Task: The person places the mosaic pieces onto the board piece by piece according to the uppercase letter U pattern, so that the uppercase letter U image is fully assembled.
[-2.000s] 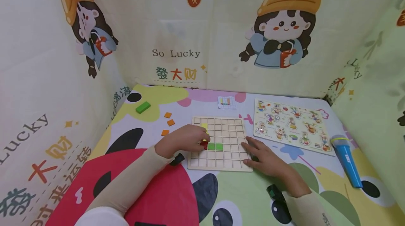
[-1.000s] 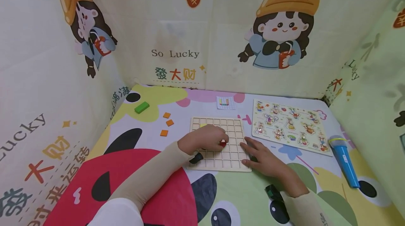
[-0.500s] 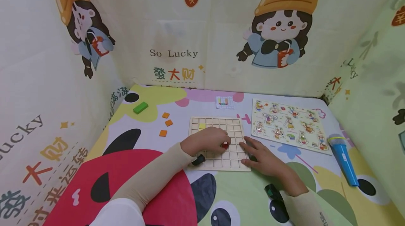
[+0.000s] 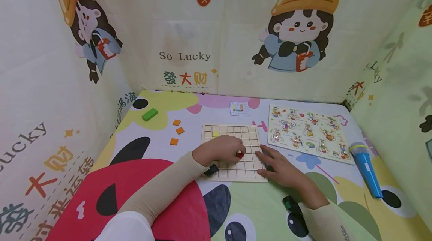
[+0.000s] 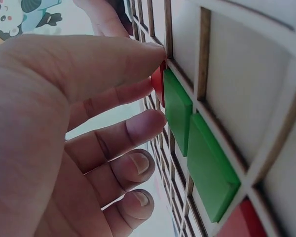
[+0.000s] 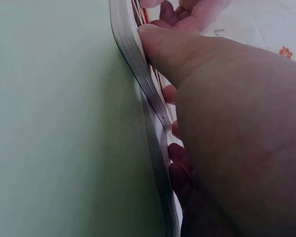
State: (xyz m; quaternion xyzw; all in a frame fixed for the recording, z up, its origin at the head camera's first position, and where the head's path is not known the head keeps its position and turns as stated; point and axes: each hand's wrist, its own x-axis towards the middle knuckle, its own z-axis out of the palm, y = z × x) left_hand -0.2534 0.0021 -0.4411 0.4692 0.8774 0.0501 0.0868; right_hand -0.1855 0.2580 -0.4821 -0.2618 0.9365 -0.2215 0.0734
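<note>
My left hand [image 4: 221,149] reaches over a wooden grid board [image 4: 233,175]. Its thumb and index finger pinch a small red tile [image 5: 158,88] at a square beside two green tiles [image 5: 212,168], while the other fingers are bent loosely. A second red tile [image 5: 242,221] sits at the far end of that row. In the head view, the hand hides the green tiles; the pinched red tile [image 4: 239,155] partly shows, and a yellow tile [image 4: 215,134] lies in an upper square. My right hand [image 4: 281,168] rests at the board's right edge, fingers spread, thumb touching the rim.
Left of the board lie three orange tiles [image 4: 180,130] and a green block [image 4: 150,114]. Behind it is a small pattern card [image 4: 240,108]. A picture puzzle board [image 4: 308,132] and a blue toy microphone [image 4: 368,173] are at the right.
My left hand has moved right across the board, from the row's left end past the green tiles, and now stays nearly still with a red tile. My right hand has stayed put.
</note>
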